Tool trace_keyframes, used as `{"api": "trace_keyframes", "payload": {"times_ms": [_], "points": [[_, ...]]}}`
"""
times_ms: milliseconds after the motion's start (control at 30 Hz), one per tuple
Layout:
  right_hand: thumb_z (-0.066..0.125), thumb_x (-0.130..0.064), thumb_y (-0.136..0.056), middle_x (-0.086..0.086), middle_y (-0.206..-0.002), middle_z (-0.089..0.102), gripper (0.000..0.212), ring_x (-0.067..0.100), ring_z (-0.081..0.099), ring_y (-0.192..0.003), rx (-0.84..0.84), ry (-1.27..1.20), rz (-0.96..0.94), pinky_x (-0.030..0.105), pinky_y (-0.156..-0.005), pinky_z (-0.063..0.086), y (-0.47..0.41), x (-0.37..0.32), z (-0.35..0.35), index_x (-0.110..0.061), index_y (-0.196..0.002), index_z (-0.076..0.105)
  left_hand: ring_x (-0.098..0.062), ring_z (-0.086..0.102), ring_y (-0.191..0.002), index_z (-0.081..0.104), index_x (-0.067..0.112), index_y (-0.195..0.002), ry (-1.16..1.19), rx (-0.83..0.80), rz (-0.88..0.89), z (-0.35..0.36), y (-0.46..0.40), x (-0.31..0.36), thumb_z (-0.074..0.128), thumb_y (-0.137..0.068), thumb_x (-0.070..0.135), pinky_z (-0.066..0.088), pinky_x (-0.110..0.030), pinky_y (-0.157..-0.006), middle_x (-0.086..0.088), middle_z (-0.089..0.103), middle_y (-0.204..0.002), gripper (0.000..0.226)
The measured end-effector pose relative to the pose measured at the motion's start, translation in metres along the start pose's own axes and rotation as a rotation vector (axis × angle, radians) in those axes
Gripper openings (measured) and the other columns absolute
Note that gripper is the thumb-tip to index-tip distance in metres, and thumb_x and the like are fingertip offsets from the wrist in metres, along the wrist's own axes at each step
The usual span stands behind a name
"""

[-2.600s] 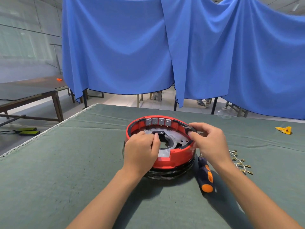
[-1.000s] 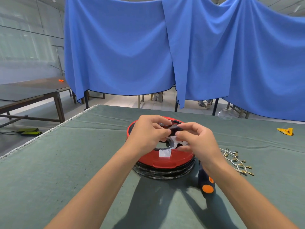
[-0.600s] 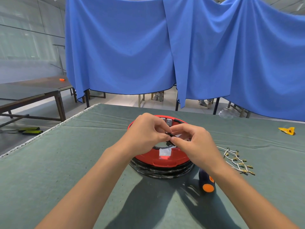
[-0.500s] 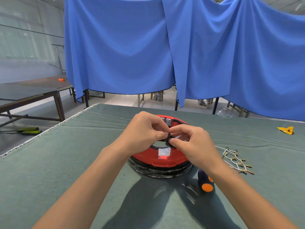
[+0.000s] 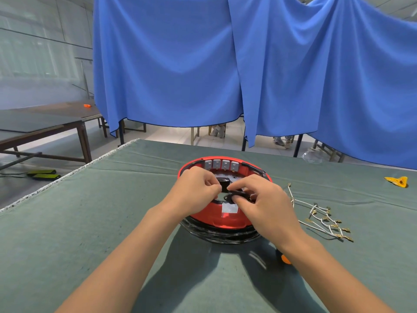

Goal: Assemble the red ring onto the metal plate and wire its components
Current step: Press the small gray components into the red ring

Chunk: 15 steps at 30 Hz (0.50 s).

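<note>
Right hand pinches a small black part above the red ring; left hand pinches its other end. Part shape unclear. Ring mid-tabletop, plate mostly hidden. Wires right; screwdriver mostly behind right wrist.

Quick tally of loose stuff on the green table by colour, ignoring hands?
Red: 1, ring
Black: 1, small part held above it
White: 1, wire bundle
Yellow: 1, scrap
Orange-black: 1, screwdriver, mostly hidden
Total: 5
</note>
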State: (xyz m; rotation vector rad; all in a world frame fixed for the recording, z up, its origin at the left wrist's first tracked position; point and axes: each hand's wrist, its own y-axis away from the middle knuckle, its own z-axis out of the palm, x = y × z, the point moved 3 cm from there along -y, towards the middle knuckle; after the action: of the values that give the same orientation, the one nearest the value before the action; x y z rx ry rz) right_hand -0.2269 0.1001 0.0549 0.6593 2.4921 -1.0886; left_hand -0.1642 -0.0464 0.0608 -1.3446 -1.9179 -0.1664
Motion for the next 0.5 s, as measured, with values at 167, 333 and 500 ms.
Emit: {"api": "trace_keyframes", "payload": {"times_ms": [167,333,500], "points": [[0.071,-0.013,-0.081,-0.013,-0.095,0.067,0.016,0.007,0.062,-0.089,0.016,-0.021,-0.049,0.036,-0.079,0.051,0.001,-0.004,0.005,-0.025,-0.092,0.072,-0.013,0.064,-0.077,0.071,0.016,-0.076,-0.046,0.085,0.037,0.003,0.001,-0.010,0.058,-0.086,0.018,0.049,-0.030,-0.074,0.008,0.067,-0.071,0.017],[0.072,-0.010,-0.081,-0.012,-0.089,0.068,0.013,0.007,0.063,-0.084,0.015,-0.071,-0.069,0.035,-0.076,0.053,0.003,-0.005,0.007,-0.020,-0.089,0.070,-0.016,0.062,-0.078,0.064,0.025,-0.076,-0.059,0.152,0.058,0.010,0.005,-0.011,0.055,-0.089,0.021,0.045,-0.038,-0.086,0.014,0.059,-0.068,0.018],[0.071,-0.008,-0.082,-0.012,-0.088,0.068,0.013,0.008,0.063,-0.083,0.039,-0.080,-0.083,0.034,-0.075,0.053,0.006,-0.006,0.010,-0.018,-0.089,0.068,-0.016,0.062,-0.076,0.066,0.022,-0.077,-0.045,0.174,0.067,0.011,0.005,-0.014,0.054,-0.089,0.020,0.046,-0.039,-0.084,0.014,0.061,-0.067,0.018]]}}
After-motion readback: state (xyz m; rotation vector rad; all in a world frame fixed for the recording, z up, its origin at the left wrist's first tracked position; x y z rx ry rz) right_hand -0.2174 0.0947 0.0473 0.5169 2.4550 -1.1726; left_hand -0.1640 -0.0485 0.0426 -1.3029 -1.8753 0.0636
